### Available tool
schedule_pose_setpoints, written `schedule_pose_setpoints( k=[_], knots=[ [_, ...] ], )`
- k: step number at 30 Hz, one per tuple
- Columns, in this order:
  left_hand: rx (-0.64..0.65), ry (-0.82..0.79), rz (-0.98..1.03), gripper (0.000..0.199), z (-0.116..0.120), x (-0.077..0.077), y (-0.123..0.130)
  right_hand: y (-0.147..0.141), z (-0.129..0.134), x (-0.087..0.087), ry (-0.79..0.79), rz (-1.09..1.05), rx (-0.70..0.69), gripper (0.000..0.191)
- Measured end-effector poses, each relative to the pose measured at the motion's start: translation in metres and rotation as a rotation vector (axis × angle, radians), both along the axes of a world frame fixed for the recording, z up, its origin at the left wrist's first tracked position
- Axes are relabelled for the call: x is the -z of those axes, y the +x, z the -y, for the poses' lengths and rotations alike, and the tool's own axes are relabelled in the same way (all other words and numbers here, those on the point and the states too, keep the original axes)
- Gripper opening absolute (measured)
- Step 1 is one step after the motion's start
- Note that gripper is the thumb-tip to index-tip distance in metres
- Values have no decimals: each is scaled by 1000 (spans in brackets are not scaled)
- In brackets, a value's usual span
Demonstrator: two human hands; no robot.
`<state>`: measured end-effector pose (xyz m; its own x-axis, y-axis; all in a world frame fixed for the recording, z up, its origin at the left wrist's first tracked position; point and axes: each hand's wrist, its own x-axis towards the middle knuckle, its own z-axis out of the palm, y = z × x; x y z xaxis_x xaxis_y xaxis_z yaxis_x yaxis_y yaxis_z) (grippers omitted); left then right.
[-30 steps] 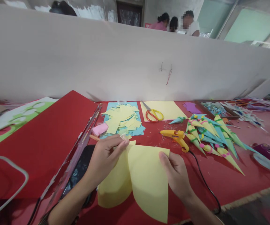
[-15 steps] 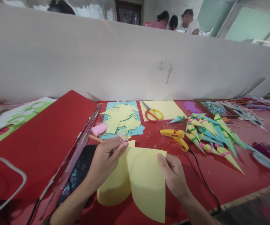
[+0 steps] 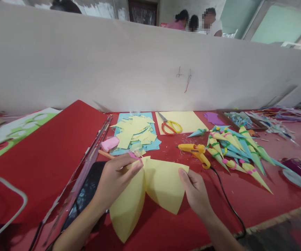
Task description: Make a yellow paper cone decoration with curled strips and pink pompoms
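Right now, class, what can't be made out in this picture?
All in the head view:
Held yellow paper: left edge partly hidden by left hand.
Dark slab: partly covered by left forearm.
Purple object: cut off by right edge.
Brown tray: small pieces too tiny to identify.

Head camera faces forward; tilts down, near the table (image 3: 247, 198).
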<state>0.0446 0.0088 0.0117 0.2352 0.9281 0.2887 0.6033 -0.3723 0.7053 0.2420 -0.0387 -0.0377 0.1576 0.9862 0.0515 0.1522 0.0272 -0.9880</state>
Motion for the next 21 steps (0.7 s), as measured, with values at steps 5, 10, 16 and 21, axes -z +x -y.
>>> schedule_pose_setpoints(
  k=[5, 10, 16, 21],
  knots=[
    [-26, -217, -29, 29, 7, 1, -20, 4, -2, 4, 14, 52, 93, 38],
    [-102, -394, 107, 37, 16, 8, -31, 6, -2, 7, 19, 116, 124, 39],
    [-130, -346, 123, 40, 16, 10, -33, 11, -1, 6, -18, 151, 98, 41],
    [-159, -264, 45, 38, 14, 12, -39, 17, -2, 6, -10, 135, 146, 40]
  ],
)
